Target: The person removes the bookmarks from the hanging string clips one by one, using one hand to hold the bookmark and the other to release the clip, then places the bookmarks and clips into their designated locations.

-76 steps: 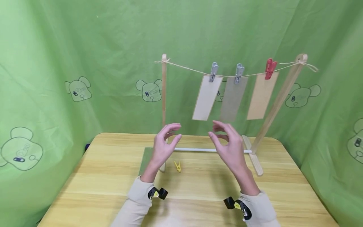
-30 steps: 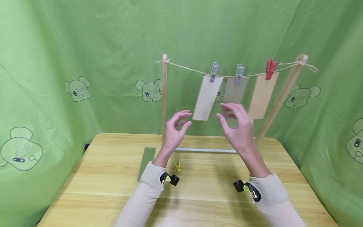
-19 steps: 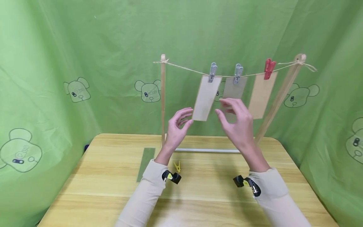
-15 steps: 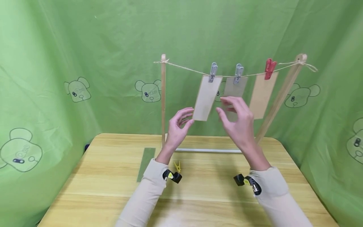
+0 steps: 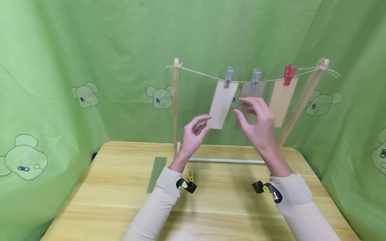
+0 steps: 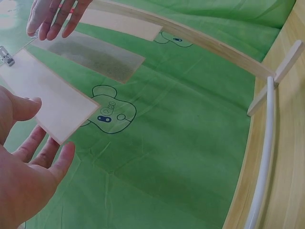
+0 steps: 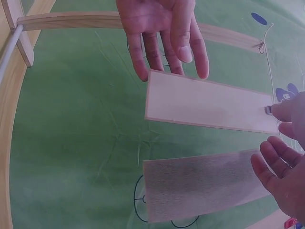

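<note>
A white card (image 5: 221, 103) hangs from the string by a grey-blue clothespin (image 5: 229, 77). My left hand (image 5: 193, 135) is at its lower left edge, thumb and fingers spread apart around the edge without pinching. In the left wrist view, the thumb overlaps the card's face and the fingertips show at its border. My right hand (image 5: 260, 124), fingers curved and thumb apart, is between the white card and the grey card (image 5: 251, 92), overlapping the grey one in the head view; nothing shows between its fingers. Another grey-blue clothespin (image 5: 256, 79) holds the grey card.
A tan card (image 5: 283, 100) hangs under a red clothespin (image 5: 290, 74). Wooden posts (image 5: 176, 107) carry the string, joined low by a white rod (image 5: 226, 161). On the table (image 5: 211, 207) lie a green card (image 5: 156, 174) and a yellow clothespin (image 5: 190, 176), partly hidden by the left wrist camera.
Both hands have risen and moved forward from low over the table. The left has come to the white card's edge; the right has moved up in front of the grey card.
</note>
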`<state>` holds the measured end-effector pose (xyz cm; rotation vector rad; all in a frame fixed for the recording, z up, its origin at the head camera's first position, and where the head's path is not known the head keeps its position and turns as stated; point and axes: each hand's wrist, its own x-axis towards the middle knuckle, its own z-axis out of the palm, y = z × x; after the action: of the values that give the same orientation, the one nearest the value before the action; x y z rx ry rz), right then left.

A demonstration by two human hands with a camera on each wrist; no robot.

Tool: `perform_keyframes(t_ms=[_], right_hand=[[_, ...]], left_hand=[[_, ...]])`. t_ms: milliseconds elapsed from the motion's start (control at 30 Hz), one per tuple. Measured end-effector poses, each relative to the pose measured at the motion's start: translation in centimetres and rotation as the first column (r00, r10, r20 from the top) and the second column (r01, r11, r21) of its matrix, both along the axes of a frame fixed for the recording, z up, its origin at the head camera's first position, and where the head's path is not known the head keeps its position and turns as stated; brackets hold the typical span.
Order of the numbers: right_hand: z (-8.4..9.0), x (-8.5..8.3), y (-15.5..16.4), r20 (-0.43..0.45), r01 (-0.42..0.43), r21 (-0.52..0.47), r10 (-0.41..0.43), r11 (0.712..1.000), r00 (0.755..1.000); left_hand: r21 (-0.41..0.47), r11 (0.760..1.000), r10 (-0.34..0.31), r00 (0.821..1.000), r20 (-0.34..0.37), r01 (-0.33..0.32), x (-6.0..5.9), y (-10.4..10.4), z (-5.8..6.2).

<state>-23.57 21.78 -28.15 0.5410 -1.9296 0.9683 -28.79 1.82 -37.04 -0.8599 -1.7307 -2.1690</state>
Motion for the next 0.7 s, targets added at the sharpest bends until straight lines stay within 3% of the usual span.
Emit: perform_keyframes(t_ms=[367, 700], right_hand=[[1.4, -0.3, 0.0, -0.008, 0.005, -0.013, -0.005, 1.000, 1.000], [2.0, -0.5, -0.1, 0.005, 0.009, -0.034, -0.009, 0.999, 1.000]], left_hand=[[-0.015, 1.000, -0.010, 1.000, -0.014, 0.010, 0.3, 0.2, 0.7], [-0.022, 1.000, -0.019, 1.000, -0.009, 0.019, 1.2, 0.1, 0.4]])
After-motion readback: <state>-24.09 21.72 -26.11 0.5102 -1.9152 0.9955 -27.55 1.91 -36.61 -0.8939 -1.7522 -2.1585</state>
